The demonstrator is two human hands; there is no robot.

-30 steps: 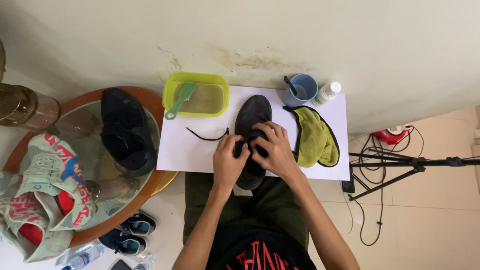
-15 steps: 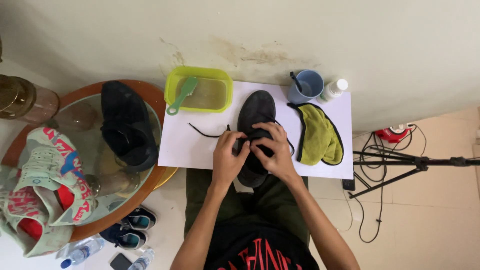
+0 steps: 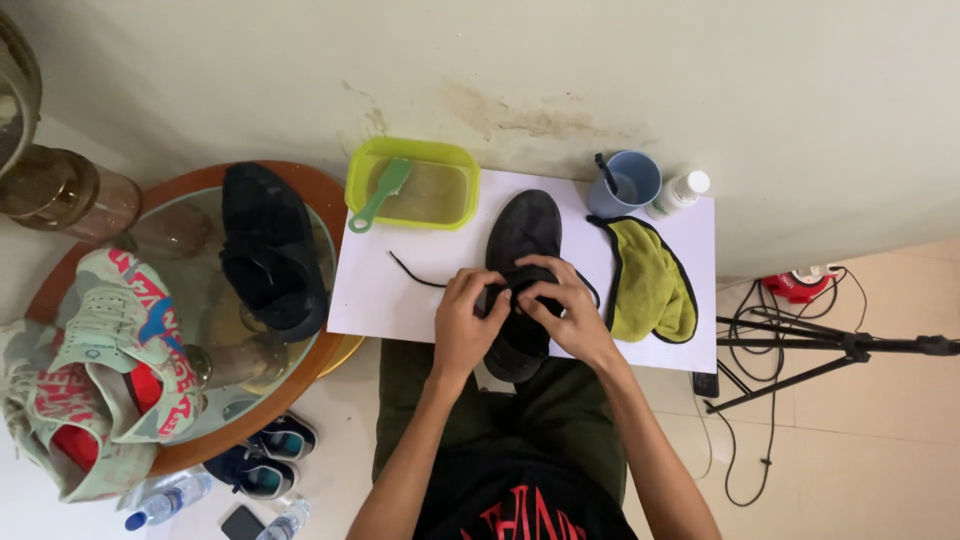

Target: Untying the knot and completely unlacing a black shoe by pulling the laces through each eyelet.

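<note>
black shoe (image 3: 522, 250) lying toe-away on the white bench (image 3: 400, 300), heel end overhanging the near edge above the person's lap. left hand (image 3: 462, 325) and right hand (image 3: 562, 312) meet over the shoe's throat, fingers curled and pinched on the black shoelace (image 3: 412, 274); both hands are closed about the lace where it crosses the eyelets, though the exact grip under the fingertips is hidden. one free length of lace trails left across the bench, and a second loop shows just beside the shoe's right flank, so the lace is only partly through the eyelets; whether it is going in or coming out cannot be told from this view.

surroundings: a yellow-green basin (image 3: 412, 184) of cloudy water at the far edge, a green brush (image 3: 381, 194) resting on its rim; a blue cup (image 3: 626, 182) holding a dark-handled tool; a small white bottle (image 3: 678, 193) beside it; a yellow-green cloth (image 3: 650, 280) with black trim lying just right of the shoe. the matching second black shoe (image 3: 268, 250) rests on the round glass table (image 3: 170, 440) to the left, lace state not visible.
</note>
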